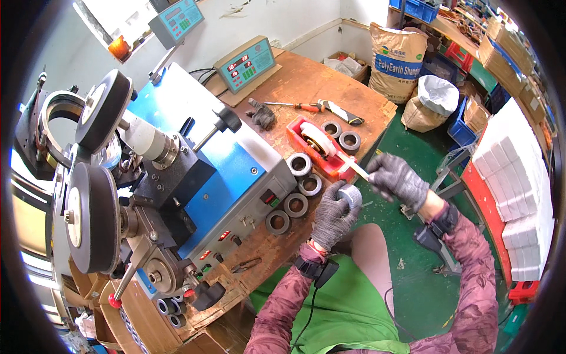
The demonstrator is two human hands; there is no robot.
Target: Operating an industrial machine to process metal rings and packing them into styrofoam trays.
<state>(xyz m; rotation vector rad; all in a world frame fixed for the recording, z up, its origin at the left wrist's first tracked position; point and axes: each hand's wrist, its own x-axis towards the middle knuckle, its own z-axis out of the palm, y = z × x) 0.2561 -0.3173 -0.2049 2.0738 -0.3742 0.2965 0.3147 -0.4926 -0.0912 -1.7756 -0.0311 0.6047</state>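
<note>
Black wheels (88, 218): two, at the far left, mounted on the machine.
Machine (221, 194): blue top and grey side panel; small lit red readouts sit beside switches on its near side.
Display unit (246, 66): far side of the bench, teal face with lit red digits, green buttons and small printing.
Grey rings (269, 226): four lie between the machine and the left hand, two more beyond the dispenser.
Tape dispenser (299, 143): red, on the bench, farther away than both hands.
Left hand (333, 217): grey-gloved, fingers curled closed around the silver-grey roll.
Silver-grey roll (352, 196): in the left fingers' grasp, on their right side and just nearer than the strip.
White strip (354, 166): runs from the dispenser toward the right, its free end between the right fingertips.
Right hand (402, 178): grey-gloved, thumb and fingers pinched together on that end.
Sack (398, 62): far right, brown, with pale lettering on a blue band and a green mark above.
White stack (516, 183): rightmost, beside a red edge.
</note>
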